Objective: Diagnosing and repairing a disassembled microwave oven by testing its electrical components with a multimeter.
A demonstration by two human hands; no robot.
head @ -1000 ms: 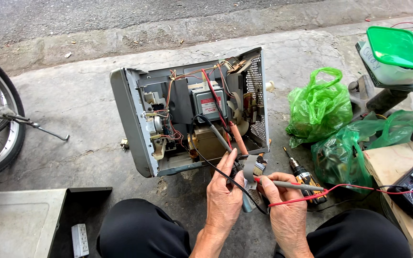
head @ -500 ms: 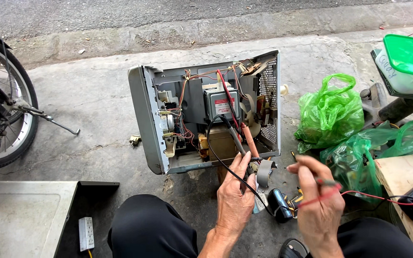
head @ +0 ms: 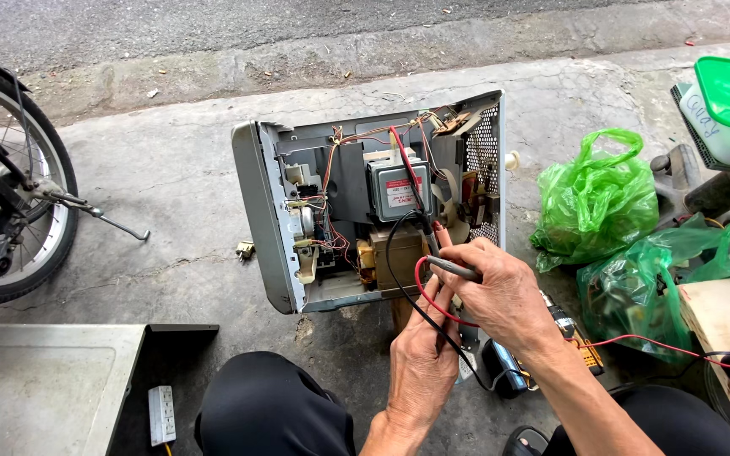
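Head view: right hand (head: 500, 291) pinched on grey probe (head: 454, 268), red lead (head: 433, 300) looping just under the fingers. Left hand (head: 420, 367) just below it, fingers closed around black lead (head: 399, 279); black probe tip hidden. Opened microwave chassis (head: 365, 203) directly ahead of both hands, probes at its lower middle. Green bags (head: 597, 203) right of right hand. Bicycle wheel (head: 10, 211) far left.

The opened microwave oven (head: 365, 203) had a matt grey painted metal casing with a perforated metal side panel (head: 483, 160), and it stood on rough, cracked concrete (head: 171, 177). The 2 green bags (head: 595, 198) were thin, glossy, crinkled plastic. The test leads (head: 433, 306) wore smooth red and black plastic insulation, and the board (head: 720, 308) at the right was bare, pale wood.
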